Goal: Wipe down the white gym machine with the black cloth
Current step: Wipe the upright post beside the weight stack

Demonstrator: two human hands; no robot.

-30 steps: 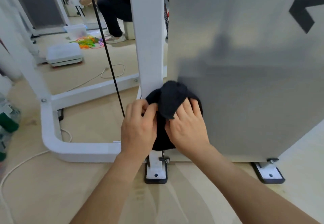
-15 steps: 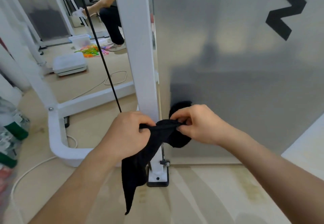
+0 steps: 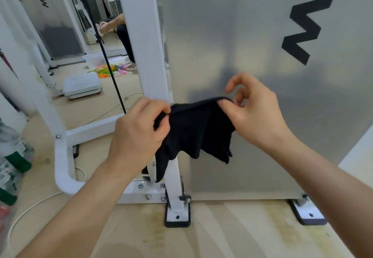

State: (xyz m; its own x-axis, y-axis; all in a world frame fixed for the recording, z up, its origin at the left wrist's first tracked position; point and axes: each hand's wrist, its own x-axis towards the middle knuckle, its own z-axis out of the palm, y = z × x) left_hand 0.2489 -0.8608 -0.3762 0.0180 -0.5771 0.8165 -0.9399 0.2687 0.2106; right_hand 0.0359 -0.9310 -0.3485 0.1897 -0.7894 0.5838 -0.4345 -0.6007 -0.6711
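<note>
The black cloth (image 3: pixel 193 132) hangs spread between my two hands in front of the white gym machine. My left hand (image 3: pixel 139 134) grips its left top corner with curled fingers, just in front of the white upright post (image 3: pixel 145 55). My right hand (image 3: pixel 254 112) pinches the right top edge between thumb and finger, the other fingers lifted. Behind the cloth stands the machine's frosted grey panel (image 3: pixel 242 35) with a black zigzag mark (image 3: pixel 302 29). The cloth hangs free of the panel and covers part of the post's lower end.
The post's base plate (image 3: pixel 177 215) is bolted to the wooden floor. A black cable (image 3: pixel 109 63) runs down left of the post. A white curved frame bar (image 3: pixel 64 166) and a white cord (image 3: pixel 30 209) lie at the left. Another person crouches far back.
The cloth was bunched against the post under both hands. My hands have lifted away and pulled apart, opening it out. The view has risen.
</note>
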